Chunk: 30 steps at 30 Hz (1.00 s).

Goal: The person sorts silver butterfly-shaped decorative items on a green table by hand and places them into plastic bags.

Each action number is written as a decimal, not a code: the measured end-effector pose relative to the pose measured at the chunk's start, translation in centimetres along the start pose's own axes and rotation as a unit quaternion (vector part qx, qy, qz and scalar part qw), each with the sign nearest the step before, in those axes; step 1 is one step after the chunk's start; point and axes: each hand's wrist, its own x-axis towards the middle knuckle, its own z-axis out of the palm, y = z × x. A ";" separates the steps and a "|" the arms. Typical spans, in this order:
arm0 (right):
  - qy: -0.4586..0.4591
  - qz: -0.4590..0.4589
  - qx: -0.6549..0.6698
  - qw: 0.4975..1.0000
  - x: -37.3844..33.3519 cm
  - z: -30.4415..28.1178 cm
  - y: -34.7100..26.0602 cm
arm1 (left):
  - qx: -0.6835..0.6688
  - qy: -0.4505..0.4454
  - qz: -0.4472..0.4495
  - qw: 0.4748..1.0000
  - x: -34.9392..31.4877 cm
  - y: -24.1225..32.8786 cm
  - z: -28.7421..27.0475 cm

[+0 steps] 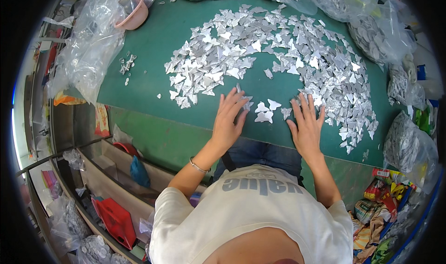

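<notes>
A wide, arched heap of flat silver butterfly-shaped metal pieces (211,55) spreads over the green tabletop (148,85). My left hand (228,115) lies at the near side of the heap, fingers stretched and apart, with a few pieces at its fingertips partly hidden. My right hand (306,127) rests flat with spread fingers, touching the near inner edge of the heap's right arm. A small cluster of butterfly pieces (264,117) sits between the two hands. One single piece (286,112) lies close to my right thumb. Neither hand grips anything.
A pink bowl (134,16) stands at the far left beside clear plastic sheeting (88,45). Small metal bits (127,64) are scattered at the left. Clear bags of metal parts (371,36) line the far and right edges. Open drawers (125,171) stand below left.
</notes>
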 end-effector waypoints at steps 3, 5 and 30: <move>-0.055 -0.031 0.022 0.998 -0.6 0.0 -1.4 | 0.064 0.000 -0.003 0.998 -0.1 0.2 0.0; -0.045 -0.056 0.057 0.996 -0.9 0.1 -1.1 | 0.038 -0.018 -0.008 0.999 -0.3 0.4 0.0; -0.075 -0.074 0.087 0.991 -1.2 0.4 -1.9 | -0.075 -0.094 0.008 0.993 -2.8 3.7 2.0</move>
